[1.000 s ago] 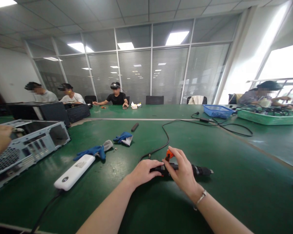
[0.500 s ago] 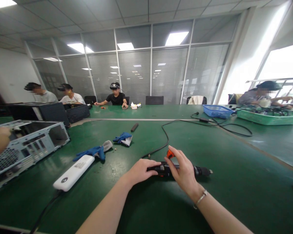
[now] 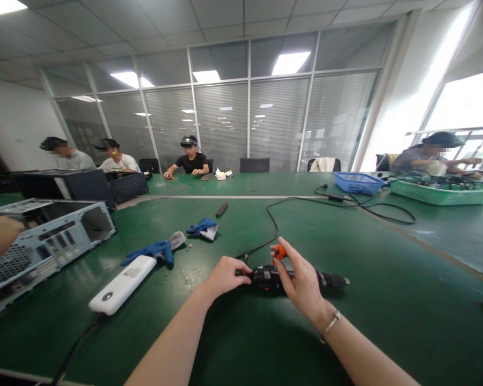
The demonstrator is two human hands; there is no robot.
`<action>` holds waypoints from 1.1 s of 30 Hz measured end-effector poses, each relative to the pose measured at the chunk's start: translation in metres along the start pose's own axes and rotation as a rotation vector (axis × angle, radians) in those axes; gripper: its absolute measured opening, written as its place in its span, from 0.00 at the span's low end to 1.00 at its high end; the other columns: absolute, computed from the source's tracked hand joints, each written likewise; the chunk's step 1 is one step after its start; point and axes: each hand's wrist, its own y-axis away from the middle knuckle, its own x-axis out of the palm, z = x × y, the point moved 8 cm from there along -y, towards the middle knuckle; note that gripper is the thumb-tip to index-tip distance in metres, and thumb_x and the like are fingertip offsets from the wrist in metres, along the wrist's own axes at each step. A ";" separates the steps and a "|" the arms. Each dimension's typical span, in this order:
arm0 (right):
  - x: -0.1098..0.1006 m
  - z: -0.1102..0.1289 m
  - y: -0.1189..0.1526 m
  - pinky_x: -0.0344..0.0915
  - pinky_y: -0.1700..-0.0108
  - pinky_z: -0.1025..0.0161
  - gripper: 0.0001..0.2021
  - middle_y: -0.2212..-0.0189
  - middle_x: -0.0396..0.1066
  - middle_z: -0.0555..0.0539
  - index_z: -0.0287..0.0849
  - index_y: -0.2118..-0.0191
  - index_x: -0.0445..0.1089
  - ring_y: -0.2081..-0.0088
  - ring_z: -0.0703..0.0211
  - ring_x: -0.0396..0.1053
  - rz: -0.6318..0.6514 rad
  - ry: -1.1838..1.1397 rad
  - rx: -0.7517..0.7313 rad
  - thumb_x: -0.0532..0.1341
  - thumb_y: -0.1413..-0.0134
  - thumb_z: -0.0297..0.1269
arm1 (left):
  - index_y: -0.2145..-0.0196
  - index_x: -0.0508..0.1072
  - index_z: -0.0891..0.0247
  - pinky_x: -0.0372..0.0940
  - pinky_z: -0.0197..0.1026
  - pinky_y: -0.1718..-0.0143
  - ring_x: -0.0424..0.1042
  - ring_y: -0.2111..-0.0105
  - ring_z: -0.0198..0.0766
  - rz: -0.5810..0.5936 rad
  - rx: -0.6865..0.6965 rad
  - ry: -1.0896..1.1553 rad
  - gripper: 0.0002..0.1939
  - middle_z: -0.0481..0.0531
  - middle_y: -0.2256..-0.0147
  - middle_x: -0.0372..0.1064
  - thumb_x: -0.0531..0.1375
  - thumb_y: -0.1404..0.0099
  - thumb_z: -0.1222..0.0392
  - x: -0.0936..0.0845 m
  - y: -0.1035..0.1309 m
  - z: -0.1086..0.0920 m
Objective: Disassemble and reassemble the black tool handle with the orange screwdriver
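Note:
A black electric screwdriver (image 3: 268, 277) lies across the green table in front of me, its bit end pointing right. My left hand (image 3: 228, 276) is closed around the cord end of it, thumb and fingers pinching where the cable enters. Above the tool's middle, my right hand (image 3: 304, 281) pinches a small orange and black object (image 3: 280, 252) between thumb and fingers; its kind is not clear. That hand hides part of the screwdriver's body. From the left end, a black cord (image 3: 274, 230) runs back over the table.
Left of me are a white power strip (image 3: 123, 284), blue-grey gloves (image 3: 203, 229) and an open metal computer case (image 3: 64, 230) with a co-worker's hand (image 3: 0, 236) over it. A blue basket (image 3: 358, 185) and a green basket (image 3: 443, 195) stand back right. Several people sit around.
My left hand has slid left from the screwdriver's body to its cord end. My right hand has barely moved, still pinching the orange object.

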 end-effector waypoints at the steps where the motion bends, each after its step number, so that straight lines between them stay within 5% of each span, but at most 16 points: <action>1: 0.001 0.001 0.000 0.70 0.53 0.53 0.26 0.52 0.69 0.41 0.45 0.36 0.48 0.55 0.54 0.71 0.008 -0.014 -0.005 0.52 0.38 0.31 | 0.62 0.80 0.60 0.64 0.35 0.58 0.76 0.65 0.37 -0.008 -0.002 0.002 0.10 0.47 0.65 0.78 0.65 0.44 0.62 0.000 0.000 0.001; 9: -0.006 0.001 -0.001 0.73 0.60 0.56 0.23 0.60 0.72 0.43 0.45 0.40 0.56 0.61 0.54 0.72 -0.055 0.082 -0.052 0.56 0.40 0.33 | 0.65 0.80 0.62 0.65 0.35 0.59 0.76 0.66 0.38 -0.074 0.025 -0.019 0.06 0.49 0.67 0.79 0.62 0.40 0.64 0.002 -0.003 0.000; 16: -0.024 -0.011 0.013 0.73 0.57 0.50 0.27 0.60 0.72 0.43 0.46 0.40 0.54 0.61 0.54 0.74 -0.356 -0.163 -0.005 0.60 0.44 0.28 | 0.62 0.79 0.61 0.65 0.36 0.59 0.76 0.64 0.39 -0.070 0.110 -0.107 0.08 0.49 0.65 0.78 0.60 0.37 0.63 0.017 -0.004 -0.012; 33: 0.003 0.006 0.015 0.74 0.58 0.56 0.22 0.59 0.73 0.44 0.46 0.43 0.58 0.61 0.56 0.75 -0.136 -0.176 -0.046 0.58 0.42 0.29 | 0.61 0.79 0.60 0.65 0.35 0.58 0.76 0.64 0.38 -0.096 0.137 -0.108 0.08 0.49 0.64 0.78 0.60 0.37 0.64 0.020 -0.004 -0.014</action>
